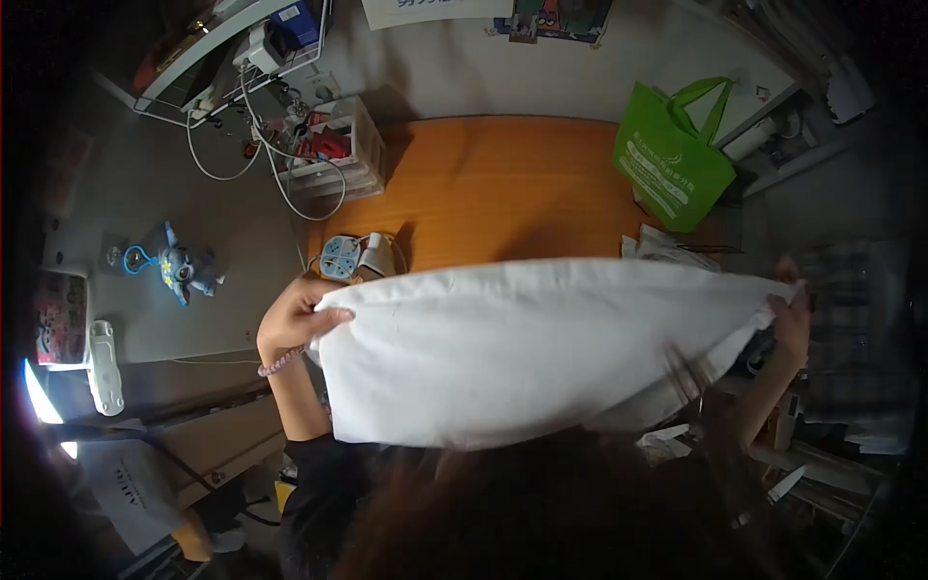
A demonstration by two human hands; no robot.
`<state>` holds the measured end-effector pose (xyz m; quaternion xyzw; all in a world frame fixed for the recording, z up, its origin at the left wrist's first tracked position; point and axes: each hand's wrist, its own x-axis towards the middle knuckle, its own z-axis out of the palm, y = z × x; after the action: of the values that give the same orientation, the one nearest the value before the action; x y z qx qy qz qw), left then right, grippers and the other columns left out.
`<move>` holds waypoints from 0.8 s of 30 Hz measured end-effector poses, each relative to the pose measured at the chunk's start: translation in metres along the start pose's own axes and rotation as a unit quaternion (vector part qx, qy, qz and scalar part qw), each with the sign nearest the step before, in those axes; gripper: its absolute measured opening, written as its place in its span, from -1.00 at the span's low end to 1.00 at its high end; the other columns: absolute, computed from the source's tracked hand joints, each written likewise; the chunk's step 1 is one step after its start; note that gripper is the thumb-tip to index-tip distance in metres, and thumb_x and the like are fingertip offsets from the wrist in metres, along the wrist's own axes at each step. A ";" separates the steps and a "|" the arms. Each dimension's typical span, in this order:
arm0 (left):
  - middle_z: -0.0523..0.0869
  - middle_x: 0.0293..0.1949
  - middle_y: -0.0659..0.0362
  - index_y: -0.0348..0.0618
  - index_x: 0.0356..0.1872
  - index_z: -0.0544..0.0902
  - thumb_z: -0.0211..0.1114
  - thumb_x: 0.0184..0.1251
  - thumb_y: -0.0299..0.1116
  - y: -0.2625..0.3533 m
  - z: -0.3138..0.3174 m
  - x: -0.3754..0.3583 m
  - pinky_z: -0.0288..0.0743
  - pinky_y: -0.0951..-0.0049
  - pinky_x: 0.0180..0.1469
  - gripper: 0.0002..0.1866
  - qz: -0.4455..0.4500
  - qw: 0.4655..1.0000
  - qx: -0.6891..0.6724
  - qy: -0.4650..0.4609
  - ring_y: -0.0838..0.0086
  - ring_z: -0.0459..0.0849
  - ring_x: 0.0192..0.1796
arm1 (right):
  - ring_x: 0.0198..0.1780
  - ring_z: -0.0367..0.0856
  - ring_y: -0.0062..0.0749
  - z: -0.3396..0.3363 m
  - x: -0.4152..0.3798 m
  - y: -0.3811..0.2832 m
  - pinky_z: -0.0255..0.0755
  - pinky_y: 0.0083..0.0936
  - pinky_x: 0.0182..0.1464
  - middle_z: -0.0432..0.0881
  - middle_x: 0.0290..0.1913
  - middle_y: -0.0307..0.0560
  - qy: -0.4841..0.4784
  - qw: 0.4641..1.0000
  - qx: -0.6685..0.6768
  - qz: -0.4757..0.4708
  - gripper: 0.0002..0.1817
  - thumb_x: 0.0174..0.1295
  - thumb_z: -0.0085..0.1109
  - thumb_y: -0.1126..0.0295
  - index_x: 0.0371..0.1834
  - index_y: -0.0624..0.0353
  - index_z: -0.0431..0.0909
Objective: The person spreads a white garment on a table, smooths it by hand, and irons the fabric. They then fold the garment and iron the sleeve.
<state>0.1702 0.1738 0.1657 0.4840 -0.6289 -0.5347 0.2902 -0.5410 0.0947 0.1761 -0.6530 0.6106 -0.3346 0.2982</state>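
Two hands held white cloth (522, 348) stretched at near side of desk (503, 184). Left hand (290, 314) pinched one corner; right hand (793, 329) had fingers closed on other end, detail blurred. Risks: sweeping top edge could snag power strip (340, 258); bunched right grip could slip; loose hair (688, 372) could hide that side.
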 end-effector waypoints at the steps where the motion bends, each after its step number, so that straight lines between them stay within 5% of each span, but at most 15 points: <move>1: 0.67 -0.56 0.26 -0.30 -0.54 0.60 0.43 0.16 -0.47 -0.002 0.005 0.006 0.37 0.59 -0.44 -0.81 -0.098 0.991 -0.003 0.088 0.58 0.57 -0.51 | -0.03 0.46 -0.39 0.011 0.001 -0.010 0.37 -0.43 0.09 0.50 -0.03 -0.11 0.001 1.000 0.000 -0.002 -0.56 0.25 0.15 0.38 0.16 0.37 0.40; 3: 0.54 -0.62 0.29 -0.34 -0.56 0.57 0.44 0.16 -0.45 -0.008 0.005 -0.005 0.28 0.59 -0.45 -0.76 -0.006 0.983 0.026 0.183 0.66 0.42 -0.55 | -0.02 0.42 -0.47 0.040 -0.008 -0.024 0.32 -0.53 0.11 0.48 0.00 -0.14 0.021 1.000 0.001 -0.017 -0.50 0.19 0.24 0.43 0.18 0.39 0.39; 5: 0.47 -0.72 0.31 -0.35 -0.63 0.56 0.48 0.08 -0.36 -0.004 0.006 -0.023 0.19 0.57 -0.53 -0.69 0.090 0.969 0.001 0.229 0.73 0.36 -0.62 | -0.05 0.47 -0.42 0.024 -0.037 -0.003 0.37 -0.46 0.03 0.51 0.08 -0.10 -0.150 0.983 0.032 -0.098 -0.46 0.19 0.26 0.48 0.27 0.23 0.40; 6: 0.54 -0.72 0.23 -0.32 -0.64 0.59 0.48 0.05 -0.37 -0.024 -0.020 -0.048 0.25 0.53 -0.55 -0.73 0.080 0.988 0.017 0.130 0.62 0.48 -0.66 | -0.08 0.51 -0.39 0.021 -0.050 -0.003 0.39 -0.44 -0.03 0.54 0.06 -0.10 -0.234 0.950 0.086 -0.187 -0.51 0.18 0.28 0.51 0.23 0.16 0.47; 7: 0.55 -0.73 0.16 -0.30 -0.65 0.60 0.48 0.05 -0.35 -0.010 -0.021 -0.035 0.27 0.47 -0.58 -0.72 0.177 0.982 -0.065 0.004 0.46 0.54 -0.69 | -0.08 0.51 -0.39 0.022 -0.053 -0.004 0.39 -0.44 -0.03 0.54 0.06 -0.10 -0.232 0.951 0.086 -0.185 -0.51 0.18 0.28 0.51 0.23 0.16 0.47; 8: 0.65 -0.63 0.07 -0.29 -0.56 0.69 0.48 0.11 -0.37 -0.005 -0.034 -0.033 0.36 0.43 -0.55 -0.79 0.176 0.974 0.047 -0.138 0.35 0.64 -0.61 | -0.09 0.51 -0.38 0.022 -0.057 -0.004 0.38 -0.44 -0.04 0.54 0.04 -0.10 -0.253 0.950 0.093 -0.161 -0.53 0.18 0.29 0.50 0.19 0.16 0.48; 10: 0.74 -0.49 0.03 -0.30 -0.39 0.75 0.45 0.20 -0.39 -0.003 -0.029 -0.030 0.45 0.45 -0.47 -0.85 0.085 0.959 0.002 -0.272 0.33 0.71 -0.51 | -0.11 0.50 -0.38 0.023 -0.062 -0.005 0.38 -0.44 -0.06 0.53 0.00 -0.11 -0.290 0.944 0.107 -0.114 -0.59 0.17 0.31 0.50 0.11 0.14 0.50; 13: 0.77 -0.38 0.00 -0.32 -0.23 0.75 0.43 0.27 -0.40 -0.012 -0.025 -0.024 0.48 0.53 -0.40 -0.82 -0.095 0.915 0.056 -0.388 0.37 0.73 -0.44 | -0.14 0.50 -0.37 0.026 -0.068 -0.008 0.36 -0.44 -0.10 0.52 -0.07 -0.12 -0.341 0.930 0.130 -0.044 -0.66 0.15 0.33 0.48 0.00 0.13 0.53; 16: 0.79 -0.38 0.08 -0.33 -0.18 0.75 0.41 0.29 -0.41 -0.049 -0.018 -0.016 0.42 0.54 -0.42 -0.81 0.017 0.885 -0.052 -0.463 0.52 0.66 -0.47 | -0.17 0.49 -0.36 0.029 -0.072 -0.009 0.35 -0.45 -0.13 0.51 -0.14 -0.13 -0.393 0.907 0.151 0.025 -0.74 0.14 0.36 0.47 -0.11 0.11 0.55; 17: 0.80 -0.38 0.12 -0.33 -0.20 0.75 0.42 0.27 -0.43 -0.038 -0.028 -0.009 0.45 0.58 -0.38 -0.83 -0.042 0.851 0.032 -0.523 0.58 0.68 -0.42 | -0.18 0.49 -0.36 0.030 -0.073 -0.009 0.35 -0.45 -0.14 0.51 -0.16 -0.14 -0.409 0.897 0.158 0.048 -0.76 0.13 0.37 0.47 -0.15 0.10 0.56; 18: 0.80 -0.38 0.12 -0.33 -0.20 0.75 0.42 0.27 -0.43 -0.042 -0.031 -0.005 0.45 0.58 -0.38 -0.83 -0.043 0.851 0.032 -0.523 0.58 0.68 -0.42 | -0.20 0.49 -0.36 0.031 -0.073 -0.009 0.34 -0.45 -0.15 0.51 -0.19 -0.14 -0.425 0.887 0.164 0.071 -0.79 0.13 0.38 0.46 -0.19 0.09 0.57; 20: 0.79 -0.40 0.14 -0.32 -0.22 0.74 0.43 0.25 -0.44 -0.053 -0.031 0.001 0.46 0.59 -0.35 -0.84 -0.062 0.932 -0.121 -0.335 0.57 0.66 -0.42 | -0.22 0.49 -0.36 0.032 -0.074 -0.008 0.33 -0.45 -0.17 0.50 -0.23 -0.15 -0.458 0.863 0.178 0.116 -0.83 0.11 0.39 0.46 -0.26 0.08 0.59; 22: 0.75 -0.38 0.29 -0.33 -0.11 0.72 0.46 0.22 -0.43 -0.065 -0.026 0.040 0.43 0.62 -0.33 -0.75 -0.114 0.978 -0.055 -0.169 0.65 0.60 -0.37 | -0.24 0.41 -0.42 0.063 -0.028 0.035 0.29 -0.54 -0.18 0.44 -0.19 -0.14 -0.290 0.934 0.206 0.039 -0.79 0.10 0.40 0.34 -0.32 0.13 0.55; 23: 0.73 -0.36 0.34 -0.34 -0.09 0.71 0.46 0.21 -0.43 -0.075 -0.022 0.069 0.42 0.62 -0.32 -0.72 -0.149 0.985 -0.040 -0.079 0.69 0.57 -0.35 | -0.27 0.34 -0.51 0.082 0.016 0.050 0.25 -0.60 -0.23 0.40 -0.17 -0.20 -0.240 0.953 0.131 -0.126 -0.67 0.06 0.41 0.27 -0.24 0.19 0.49; 24: 0.69 -0.31 0.40 -0.34 -0.05 0.69 0.48 0.20 -0.43 -0.085 -0.023 0.103 0.37 0.63 -0.34 -0.68 -0.170 0.984 0.050 -0.032 0.75 0.50 -0.31 | -0.21 0.36 -0.56 0.108 0.046 0.021 0.32 -0.56 -0.16 0.40 -0.15 -0.25 -0.188 0.967 0.147 0.090 -0.62 0.13 0.36 0.31 -0.11 0.23 0.42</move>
<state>0.1782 0.0738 0.0747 0.5807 -0.5721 -0.5595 0.1500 -0.4660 0.0447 0.0981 -0.5956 0.5441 -0.2637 0.5287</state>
